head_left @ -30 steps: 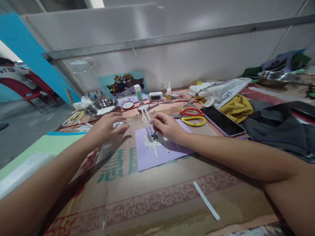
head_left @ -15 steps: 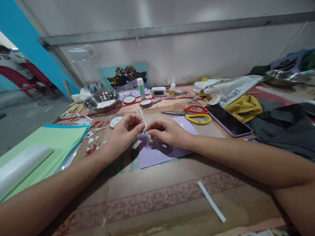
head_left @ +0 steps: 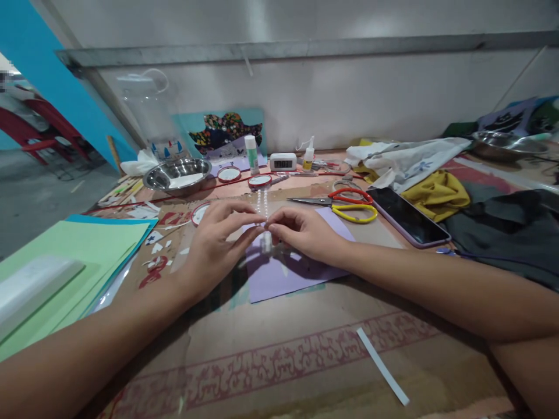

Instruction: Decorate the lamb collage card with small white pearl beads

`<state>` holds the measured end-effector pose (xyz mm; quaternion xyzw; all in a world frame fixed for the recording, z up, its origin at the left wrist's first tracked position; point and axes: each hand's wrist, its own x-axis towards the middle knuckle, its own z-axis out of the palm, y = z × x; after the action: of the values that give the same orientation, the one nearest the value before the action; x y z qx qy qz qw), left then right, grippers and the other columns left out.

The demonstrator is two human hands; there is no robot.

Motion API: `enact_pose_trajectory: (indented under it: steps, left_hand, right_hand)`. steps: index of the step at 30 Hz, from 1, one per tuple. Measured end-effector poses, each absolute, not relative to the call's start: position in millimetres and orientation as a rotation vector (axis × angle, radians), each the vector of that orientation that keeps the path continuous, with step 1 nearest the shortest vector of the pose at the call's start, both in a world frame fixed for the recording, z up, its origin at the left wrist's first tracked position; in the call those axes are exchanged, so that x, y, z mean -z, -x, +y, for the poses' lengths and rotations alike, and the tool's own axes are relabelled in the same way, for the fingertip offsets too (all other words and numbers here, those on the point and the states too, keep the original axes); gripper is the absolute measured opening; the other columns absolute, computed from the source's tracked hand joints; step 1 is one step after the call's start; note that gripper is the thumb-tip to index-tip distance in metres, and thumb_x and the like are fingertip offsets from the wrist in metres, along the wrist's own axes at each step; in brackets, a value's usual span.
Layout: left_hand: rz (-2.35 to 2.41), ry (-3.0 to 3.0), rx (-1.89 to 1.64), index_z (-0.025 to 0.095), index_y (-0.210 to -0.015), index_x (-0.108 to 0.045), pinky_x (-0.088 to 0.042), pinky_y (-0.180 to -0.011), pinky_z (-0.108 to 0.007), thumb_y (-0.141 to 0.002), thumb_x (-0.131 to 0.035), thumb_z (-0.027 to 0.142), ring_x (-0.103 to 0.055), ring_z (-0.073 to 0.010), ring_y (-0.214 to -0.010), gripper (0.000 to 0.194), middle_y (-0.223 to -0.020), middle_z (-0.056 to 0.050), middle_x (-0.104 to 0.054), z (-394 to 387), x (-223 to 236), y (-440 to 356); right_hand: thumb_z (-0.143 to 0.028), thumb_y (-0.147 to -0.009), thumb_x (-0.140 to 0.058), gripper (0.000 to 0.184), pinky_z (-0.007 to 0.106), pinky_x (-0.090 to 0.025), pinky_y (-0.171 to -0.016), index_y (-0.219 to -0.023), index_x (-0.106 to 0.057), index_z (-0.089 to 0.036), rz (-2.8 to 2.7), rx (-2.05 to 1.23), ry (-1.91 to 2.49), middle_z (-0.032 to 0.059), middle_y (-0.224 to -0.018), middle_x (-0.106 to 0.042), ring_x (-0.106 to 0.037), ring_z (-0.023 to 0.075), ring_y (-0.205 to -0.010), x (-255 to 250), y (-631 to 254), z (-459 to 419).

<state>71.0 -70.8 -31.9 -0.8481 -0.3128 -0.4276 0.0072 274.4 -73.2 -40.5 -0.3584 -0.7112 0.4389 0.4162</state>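
Observation:
A strip of small white pearl beads (head_left: 262, 202) rises above the fingertips of both hands, its lower part hidden behind them. My left hand (head_left: 220, 238) is closed, thumb and forefinger pinched on the beads from the left. From the right, my right hand (head_left: 303, 233) pinches the same strip, its fingertips meeting those of the left. Below them lies a lilac sheet of paper (head_left: 273, 282) with a few pale pieces on it. Behind my right hand, scissors (head_left: 356, 205) with one red and one yellow handle lie with their blades pointing left.
Around the hands are a phone (head_left: 410, 218), a glue stick (head_left: 251, 154), a small digital clock (head_left: 283, 162), a glue bottle (head_left: 308, 156) and a metal bowl (head_left: 152, 181). Green paper (head_left: 105, 241) lies left; cloths (head_left: 437, 195) lie right. A white paper strip (head_left: 382, 366) is in front.
My left hand has moved slightly right, bringing both hands' fingertips together on the bead strip. The strip now stands more upright. The view has shifted slightly.

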Motion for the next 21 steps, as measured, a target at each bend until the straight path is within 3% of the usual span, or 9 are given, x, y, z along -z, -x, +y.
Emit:
enact_pose_trajectory:
  steps: [8,21]
  left_hand:
    - [-1.017,2.705,1.262,0.026,-0.092,-0.074,-0.05,-0.083,-0.037,-0.088,-0.068,0.034,-0.067,-0.0188,-0.084,0.011,-0.091,-0.002,-0.076,-71.2,32.4,-72.8]
    - [-0.999,2.736,1.276,0.023,-0.091,-0.074,-0.049,-0.081,-0.035,-0.089,-0.066,0.029,-0.067,-0.0179,-0.083,0.01,-0.089,-0.002,-0.075,-74.2,31.1,-71.3]
  right_hand:
    - [-0.023,-0.089,-0.059,0.014,0.022,-0.041,-0.056,-0.084,-0.071,-0.016,-1.864,-0.991,0.906,-0.0014,-0.069,-0.068,-0.055,0.0083,-0.057,41.5,-276.2,-78.9]
    - [-0.023,-0.092,-0.057,0.017,0.022,-0.044,-0.06,-0.087,-0.072,-0.015,-1.957,-0.905,0.915,0.0002,-0.074,-0.072,-0.058,0.0084,-0.059,40.2,-277.2,-82.7]
